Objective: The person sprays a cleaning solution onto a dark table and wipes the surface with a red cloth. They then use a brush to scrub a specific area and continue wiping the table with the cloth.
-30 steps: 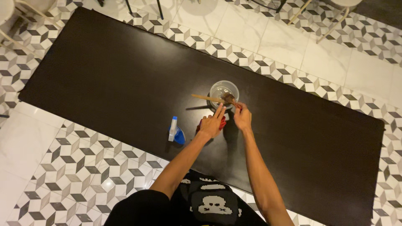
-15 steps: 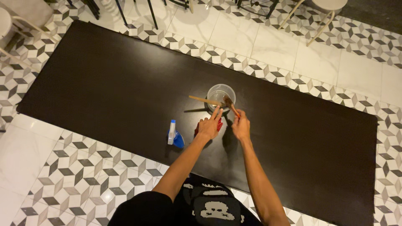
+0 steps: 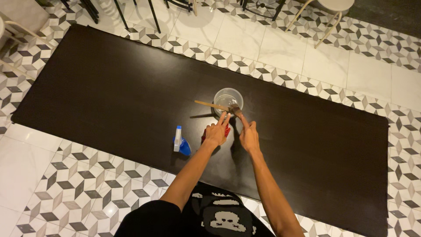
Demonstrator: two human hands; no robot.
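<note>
Paintbrush point(image 3: 237, 110) at frame centre sits in your right hand's point(image 3: 249, 137) fingertip grip, bristles over the clear plastic cup point(image 3: 228, 99). Your left hand point(image 3: 215, 132) lies open, holding nothing, on the red cloth point(image 3: 226, 131).

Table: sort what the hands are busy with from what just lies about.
In use: clear cup, brush under right hand, wooden stick, red cloth under left hand.
Lying about: spray bottle, chairs.

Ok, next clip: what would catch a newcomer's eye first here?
The long dark table lying across the patterned tile floor, then the clear plastic cup near its middle with wooden sticks across it. Both hands, left hand and right hand, reach toward the cup; a blue spray bottle lies left of them.
</note>
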